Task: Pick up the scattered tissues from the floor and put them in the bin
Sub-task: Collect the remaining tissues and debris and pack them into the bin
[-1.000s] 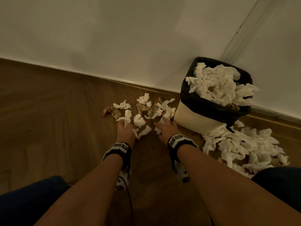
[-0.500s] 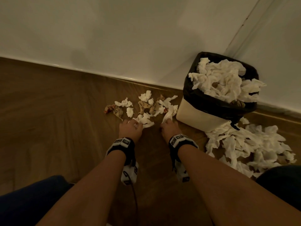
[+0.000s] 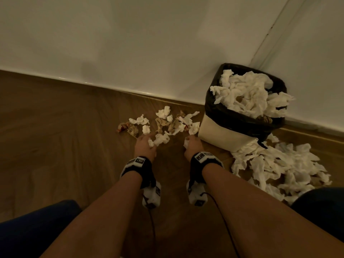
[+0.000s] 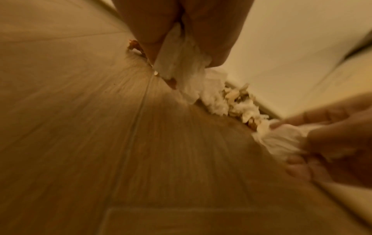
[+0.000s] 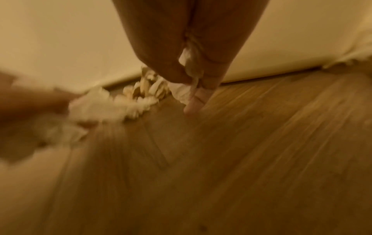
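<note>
Crumpled white and brownish tissues (image 3: 167,121) lie scattered on the wooden floor near the wall. My left hand (image 3: 146,144) grips a bunch of white tissue (image 4: 177,63) at the near edge of that scatter. My right hand (image 3: 191,144), just left of the bin, holds a white tissue (image 5: 189,63) between curled fingers. The bin (image 3: 223,135) is cream with a black liner (image 3: 214,103) and is heaped with white tissues (image 3: 249,94) that spill over its rim.
A large pile of white tissues (image 3: 279,164) covers the floor right of the bin. The white wall (image 3: 149,43) runs behind everything, with a corner behind the bin. My knees in dark clothing (image 3: 28,229) frame the lower corners. Bare floor lies to the left.
Both hands have drawn back toward me from the scatter, closing on tissues. The loose tissues near my fingers have been gathered and shifted. The camera has tilted slightly.
</note>
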